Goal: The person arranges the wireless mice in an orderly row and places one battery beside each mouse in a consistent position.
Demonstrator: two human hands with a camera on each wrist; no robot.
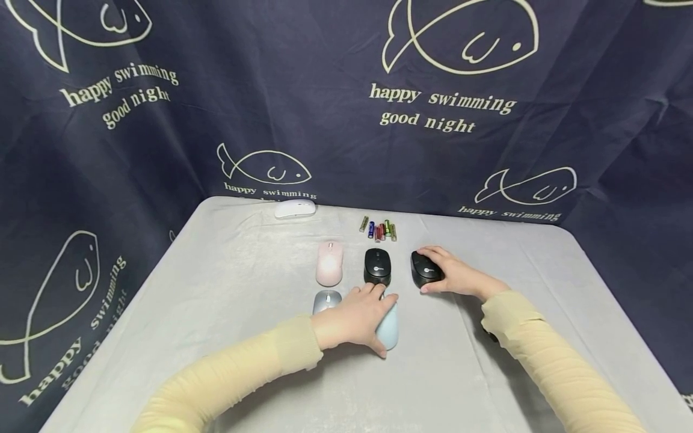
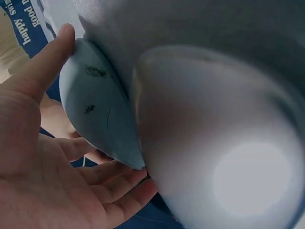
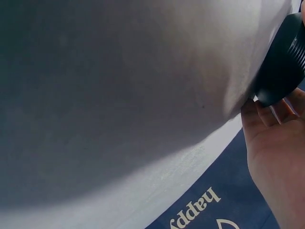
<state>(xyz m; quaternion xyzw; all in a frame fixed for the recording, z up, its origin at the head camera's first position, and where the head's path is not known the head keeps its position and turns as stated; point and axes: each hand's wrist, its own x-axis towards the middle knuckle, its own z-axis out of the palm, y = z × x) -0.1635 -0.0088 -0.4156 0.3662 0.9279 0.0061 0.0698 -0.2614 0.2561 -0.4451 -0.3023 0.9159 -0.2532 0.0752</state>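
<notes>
My left hand (image 1: 354, 316) grips a light blue computer mouse (image 1: 388, 331) on the table, thumb at its near end and fingers at its far end. The left wrist view shows dark scuffs on that mouse's side, and a grey mouse (image 2: 219, 129) looms large beside it. To the right, my right hand (image 1: 455, 275) holds a black mouse (image 1: 425, 268) by its sides, and the right wrist view catches only part of it at the edge. Another black mouse (image 1: 377, 264) lies just beyond my left fingertips.
A pink mouse (image 1: 329, 264) lies left of the middle black one, and a white mouse (image 1: 295, 208) sits at the back edge. Several coloured batteries (image 1: 382, 231) are grouped behind the black mice. Something dark (image 1: 491, 337) peeks out beside the right sleeve. A navy printed curtain (image 1: 346, 120) surrounds the table.
</notes>
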